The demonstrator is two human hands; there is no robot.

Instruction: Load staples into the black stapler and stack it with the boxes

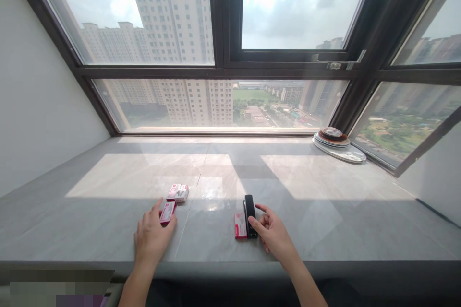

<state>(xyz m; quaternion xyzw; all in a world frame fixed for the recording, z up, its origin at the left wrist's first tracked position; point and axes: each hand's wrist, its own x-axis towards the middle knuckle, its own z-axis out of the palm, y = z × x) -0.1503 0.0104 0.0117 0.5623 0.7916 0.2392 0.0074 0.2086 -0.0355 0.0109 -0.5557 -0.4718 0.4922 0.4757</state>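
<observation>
My left hand [151,236] lies on the grey stone sill [324,230], its thumb and forefinger on either side of a small red box [167,212]. A second red-and-white box [177,193] lies just beyond it, apart from the hand. My right hand [272,232] rests near a black stapler [249,215], fingers loosely spread, the thumb touching the stapler's near end. Another small red box [240,225] lies flat against the stapler's left side.
A stack of round plates [337,144] sits at the far right of the sill by the window frame. Large dark-framed windows [223,57] rise behind. A white wall [32,105] bounds the left side.
</observation>
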